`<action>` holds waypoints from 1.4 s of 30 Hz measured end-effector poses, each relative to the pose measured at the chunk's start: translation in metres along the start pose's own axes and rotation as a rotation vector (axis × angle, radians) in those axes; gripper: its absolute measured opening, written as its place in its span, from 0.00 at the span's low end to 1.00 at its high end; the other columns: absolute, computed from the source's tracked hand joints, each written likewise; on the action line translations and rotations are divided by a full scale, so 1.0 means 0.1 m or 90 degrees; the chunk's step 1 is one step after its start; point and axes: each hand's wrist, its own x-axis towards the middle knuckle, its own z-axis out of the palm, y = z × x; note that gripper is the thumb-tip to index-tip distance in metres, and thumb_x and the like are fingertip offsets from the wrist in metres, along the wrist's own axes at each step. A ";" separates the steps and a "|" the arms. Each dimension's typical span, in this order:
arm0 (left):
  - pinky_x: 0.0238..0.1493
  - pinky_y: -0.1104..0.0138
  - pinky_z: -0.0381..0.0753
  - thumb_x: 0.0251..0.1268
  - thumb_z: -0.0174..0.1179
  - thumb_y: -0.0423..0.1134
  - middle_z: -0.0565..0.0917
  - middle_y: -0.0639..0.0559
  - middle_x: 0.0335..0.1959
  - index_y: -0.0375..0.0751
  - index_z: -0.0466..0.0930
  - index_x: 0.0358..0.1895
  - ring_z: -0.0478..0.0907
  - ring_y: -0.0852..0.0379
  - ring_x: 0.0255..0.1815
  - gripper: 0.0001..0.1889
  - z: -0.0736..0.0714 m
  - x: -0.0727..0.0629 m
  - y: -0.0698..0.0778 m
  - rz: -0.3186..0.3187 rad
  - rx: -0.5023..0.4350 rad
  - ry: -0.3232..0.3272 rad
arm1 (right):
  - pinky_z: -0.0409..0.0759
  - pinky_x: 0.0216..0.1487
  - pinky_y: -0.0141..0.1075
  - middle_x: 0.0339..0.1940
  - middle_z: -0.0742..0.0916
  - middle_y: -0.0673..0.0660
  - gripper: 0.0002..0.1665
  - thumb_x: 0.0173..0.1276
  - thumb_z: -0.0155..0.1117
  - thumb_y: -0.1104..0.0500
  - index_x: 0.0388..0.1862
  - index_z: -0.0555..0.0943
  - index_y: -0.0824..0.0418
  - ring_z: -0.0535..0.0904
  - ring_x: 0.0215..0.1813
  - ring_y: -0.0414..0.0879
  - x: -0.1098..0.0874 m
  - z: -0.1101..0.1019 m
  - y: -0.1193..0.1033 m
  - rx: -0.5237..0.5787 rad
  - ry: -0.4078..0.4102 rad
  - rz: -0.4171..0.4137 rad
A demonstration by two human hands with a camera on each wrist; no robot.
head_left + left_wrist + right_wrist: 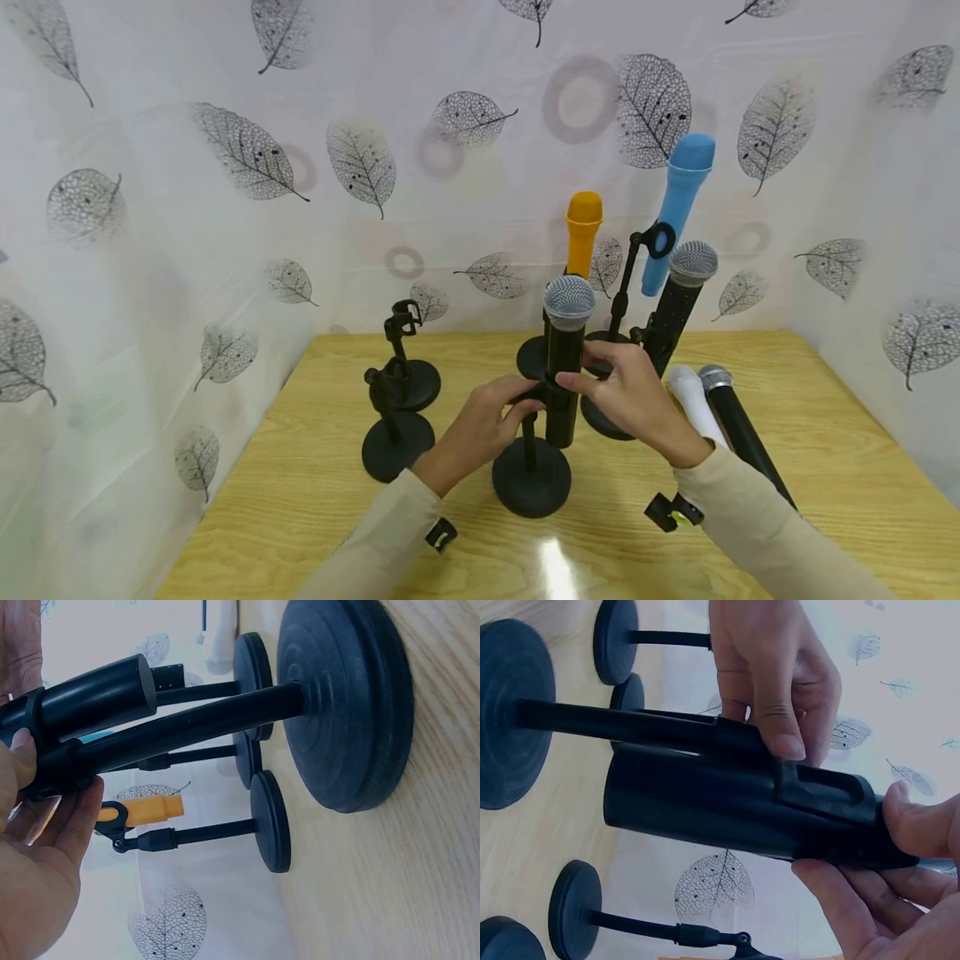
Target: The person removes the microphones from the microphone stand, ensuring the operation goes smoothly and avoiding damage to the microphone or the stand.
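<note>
The mic [562, 354] sits near-upright between the hands in the stand's [531, 483] clip [786, 784], alongside the post [615, 724], right hand [633, 396] pinching its body, left hand [487, 425] gripping the stand's top.

Held microphone [97, 699], top cropped (left wrist view)

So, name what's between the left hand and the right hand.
The head view shows a black microphone and the stand clip between the left hand and right hand.

Bright light, glare on tabletop [607, 550]
</note>
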 end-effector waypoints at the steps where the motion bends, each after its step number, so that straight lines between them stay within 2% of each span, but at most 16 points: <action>1: 0.50 0.68 0.83 0.74 0.59 0.35 0.86 0.50 0.49 0.38 0.83 0.57 0.83 0.59 0.51 0.13 0.00 0.00 0.00 -0.001 0.000 -0.001 | 0.79 0.43 0.43 0.32 0.89 0.50 0.09 0.65 0.75 0.60 0.43 0.88 0.60 0.81 0.35 0.45 0.00 0.00 0.00 0.001 0.001 -0.001; 9: 0.48 0.69 0.83 0.74 0.60 0.34 0.86 0.50 0.48 0.38 0.83 0.57 0.83 0.59 0.50 0.13 0.00 0.01 0.00 0.002 0.000 -0.005 | 0.78 0.39 0.41 0.31 0.88 0.50 0.08 0.65 0.75 0.59 0.41 0.88 0.60 0.79 0.32 0.44 -0.01 -0.01 -0.02 -0.001 0.001 -0.001; 12: 0.48 0.70 0.82 0.74 0.59 0.35 0.86 0.50 0.47 0.38 0.83 0.57 0.83 0.60 0.49 0.13 0.00 0.02 0.01 0.005 0.001 -0.008 | 0.82 0.44 0.46 0.31 0.89 0.51 0.07 0.66 0.75 0.59 0.40 0.88 0.60 0.83 0.36 0.47 0.00 -0.03 -0.03 0.005 0.007 -0.004; 15: 0.46 0.70 0.82 0.73 0.60 0.35 0.86 0.49 0.47 0.38 0.83 0.56 0.83 0.59 0.48 0.13 0.01 0.02 0.02 0.015 0.003 -0.002 | 0.83 0.48 0.52 0.32 0.89 0.51 0.06 0.66 0.75 0.59 0.38 0.88 0.60 0.86 0.42 0.49 0.01 -0.05 -0.04 0.004 0.010 -0.005; 19: 0.45 0.70 0.82 0.73 0.60 0.35 0.86 0.50 0.46 0.38 0.83 0.56 0.83 0.60 0.47 0.13 0.03 0.01 0.01 0.023 -0.001 0.003 | 0.82 0.46 0.47 0.30 0.89 0.49 0.05 0.65 0.75 0.58 0.34 0.87 0.58 0.86 0.41 0.48 0.01 -0.08 -0.05 0.000 0.003 -0.006; 25: 0.46 0.71 0.83 0.73 0.60 0.34 0.86 0.49 0.47 0.38 0.83 0.60 0.84 0.60 0.48 0.16 0.00 0.02 -0.01 0.004 -0.025 -0.004 | 0.85 0.44 0.42 0.33 0.90 0.50 0.10 0.65 0.76 0.57 0.43 0.88 0.59 0.87 0.39 0.44 0.03 -0.11 0.02 0.018 -0.021 -0.026; 29: 0.48 0.71 0.83 0.74 0.59 0.35 0.85 0.48 0.50 0.37 0.82 0.61 0.84 0.58 0.50 0.16 -0.03 0.04 -0.01 -0.023 -0.066 -0.023 | 0.86 0.48 0.46 0.41 0.90 0.51 0.17 0.65 0.76 0.56 0.51 0.86 0.58 0.87 0.45 0.46 0.01 -0.13 0.10 0.048 -0.055 -0.012; 33: 0.52 0.70 0.83 0.75 0.59 0.36 0.84 0.48 0.52 0.38 0.82 0.61 0.83 0.57 0.53 0.16 -0.04 0.04 0.01 -0.055 -0.105 -0.033 | 0.85 0.51 0.44 0.49 0.89 0.52 0.24 0.64 0.77 0.55 0.58 0.84 0.57 0.86 0.51 0.49 -0.01 -0.11 0.16 0.085 -0.089 0.007; 37: 0.52 0.69 0.83 0.74 0.60 0.38 0.84 0.46 0.53 0.37 0.80 0.64 0.84 0.56 0.53 0.19 -0.03 0.04 0.03 -0.059 -0.117 -0.028 | 0.86 0.50 0.42 0.50 0.89 0.54 0.25 0.64 0.77 0.56 0.59 0.84 0.59 0.86 0.52 0.49 -0.04 -0.06 0.19 0.087 -0.071 -0.002; 42: 0.48 0.71 0.84 0.72 0.62 0.37 0.86 0.47 0.49 0.36 0.79 0.65 0.85 0.59 0.48 0.21 -0.03 0.06 0.00 -0.036 -0.102 -0.025 | 0.86 0.47 0.39 0.45 0.90 0.54 0.23 0.65 0.76 0.61 0.58 0.84 0.62 0.88 0.46 0.46 -0.05 -0.03 0.17 0.086 -0.030 -0.024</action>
